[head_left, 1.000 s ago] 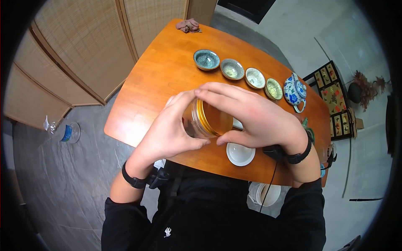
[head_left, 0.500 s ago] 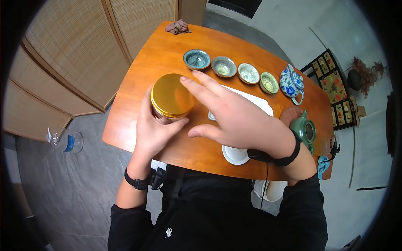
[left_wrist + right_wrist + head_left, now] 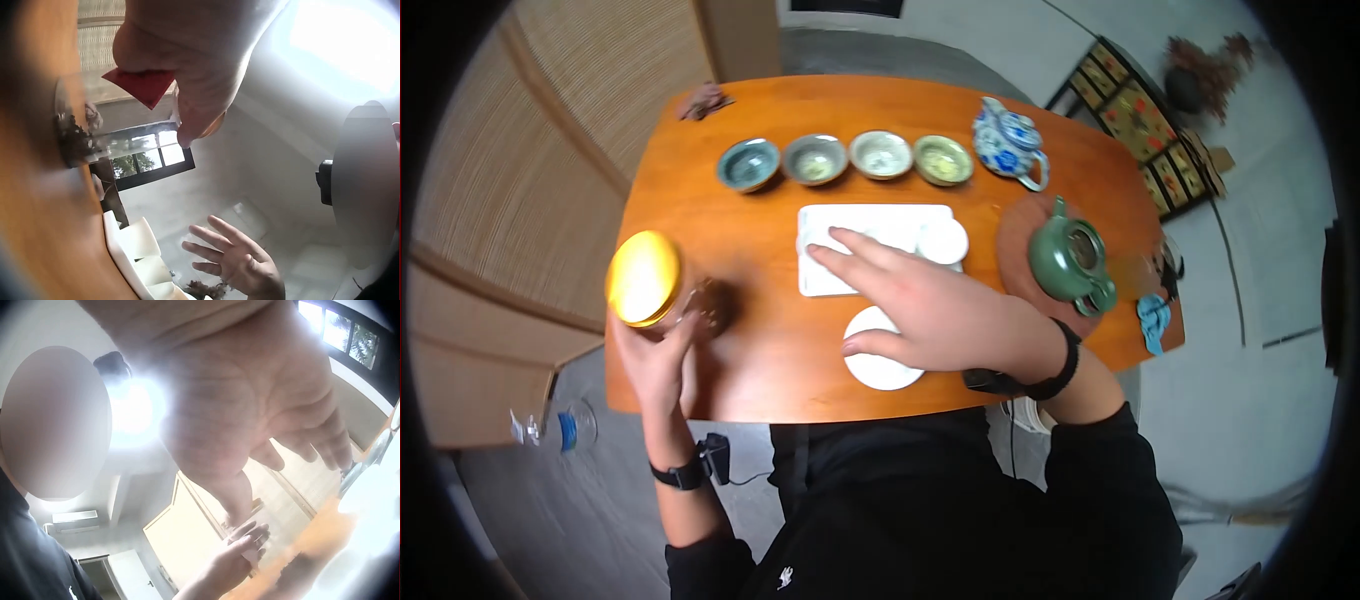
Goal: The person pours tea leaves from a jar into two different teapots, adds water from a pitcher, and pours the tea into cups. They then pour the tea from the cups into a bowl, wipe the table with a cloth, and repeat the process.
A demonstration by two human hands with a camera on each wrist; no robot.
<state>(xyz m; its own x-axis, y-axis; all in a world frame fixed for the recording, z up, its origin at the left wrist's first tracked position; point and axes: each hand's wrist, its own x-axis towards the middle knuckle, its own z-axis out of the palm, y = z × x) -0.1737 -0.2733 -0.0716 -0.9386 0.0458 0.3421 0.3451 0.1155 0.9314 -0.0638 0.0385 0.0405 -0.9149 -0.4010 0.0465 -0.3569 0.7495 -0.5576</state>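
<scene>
At the table's left side my left hand (image 3: 655, 365) grips a clear jar (image 3: 106, 140) with a gold lid (image 3: 643, 280). The left wrist view shows dark loose leaves in the bottom of the jar and a red label (image 3: 147, 87) on its wall, low over the tabletop. My right hand (image 3: 945, 312) hovers with fingers spread and holds nothing. In the head view it overlaps a white rectangular tray (image 3: 818, 282) and a round white dish (image 3: 882, 374). A small white cup (image 3: 943, 241) stands at the tray's right end.
Several glazed bowls (image 3: 815, 160) stand in a row behind the tray, beside a blue-and-white teapot (image 3: 1007, 145). At right a green teapot (image 3: 1060, 262) sits on a round brown mat (image 3: 1015, 240), near a blue cloth (image 3: 1153, 322). A brown cloth (image 3: 703, 101) lies at the back left.
Both hands were around the jar. The right hand has come off its lid, and the left hand has carried the jar away to the left and down toward the table. The head view has turned right.
</scene>
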